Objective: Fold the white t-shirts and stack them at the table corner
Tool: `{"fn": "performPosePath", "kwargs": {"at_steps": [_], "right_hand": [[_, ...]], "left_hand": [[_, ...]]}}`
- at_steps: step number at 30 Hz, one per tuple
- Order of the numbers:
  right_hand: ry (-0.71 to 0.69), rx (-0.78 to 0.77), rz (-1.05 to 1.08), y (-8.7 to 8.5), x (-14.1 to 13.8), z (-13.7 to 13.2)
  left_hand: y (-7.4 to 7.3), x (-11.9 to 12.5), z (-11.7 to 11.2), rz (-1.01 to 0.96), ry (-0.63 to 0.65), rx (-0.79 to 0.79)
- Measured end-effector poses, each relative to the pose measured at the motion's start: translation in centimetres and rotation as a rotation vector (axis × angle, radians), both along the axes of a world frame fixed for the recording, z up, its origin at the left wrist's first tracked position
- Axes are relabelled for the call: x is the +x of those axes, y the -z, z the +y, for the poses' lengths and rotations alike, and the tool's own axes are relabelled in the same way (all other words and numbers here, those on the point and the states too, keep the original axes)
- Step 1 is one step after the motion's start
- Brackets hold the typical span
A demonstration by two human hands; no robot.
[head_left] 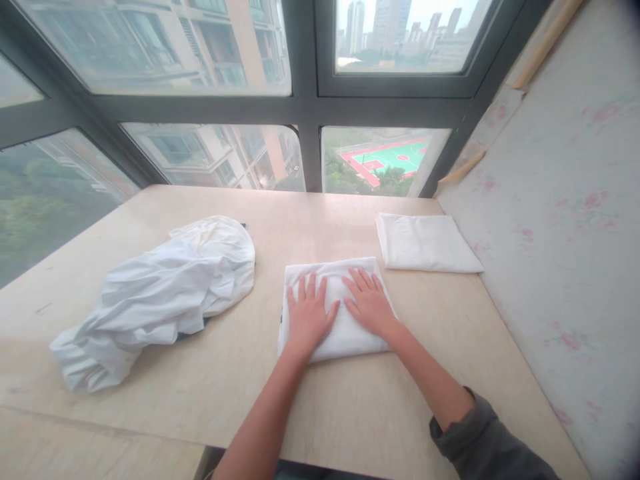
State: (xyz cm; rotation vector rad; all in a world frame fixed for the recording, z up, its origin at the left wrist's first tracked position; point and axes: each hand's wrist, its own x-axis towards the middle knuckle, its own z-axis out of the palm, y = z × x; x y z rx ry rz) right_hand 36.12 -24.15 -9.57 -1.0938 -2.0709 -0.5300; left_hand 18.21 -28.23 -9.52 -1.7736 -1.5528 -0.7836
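A white cloth [345, 337], folded into a flat rectangle, lies on the wooden tabletop in front of me. My left hand [310, 313] rests flat on its left half with the fingers spread. On the right half, my right hand [369, 303] also lies flat, fingers apart and pointing away from me. Neither hand grips the cloth. A narrow dark strip shows at the cloth's left edge. Which kind of item the folded cloth is, I cannot tell.
To the left lies a crumpled heap of white fabric [165, 287] with dark bits beneath it. A second folded white cloth [425, 243] sits at the back right, near the flowered wall [565, 220]. Grey-framed windows [306, 110] border the pale wooden tabletop [345, 413].
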Motion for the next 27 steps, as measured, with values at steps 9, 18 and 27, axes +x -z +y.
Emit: {"fn": "performPosePath", "kwargs": {"at_steps": [9, 18, 27], "right_hand": [[0.076, 0.065, 0.105, 5.3, 1.7, -3.8], [0.020, 0.057, 0.228, 5.2, 2.2, -3.8], [0.030, 0.027, 0.657, 6.2, 7.0, -4.8]], "left_hand": [[3.9, 1.3, -3.6, 0.023, 0.030, -0.021], [3.3, 1.6, -4.2, 0.012, 0.057, -0.036], [3.2, -4.5, -7.4, -0.239, 0.006, 0.080]]}}
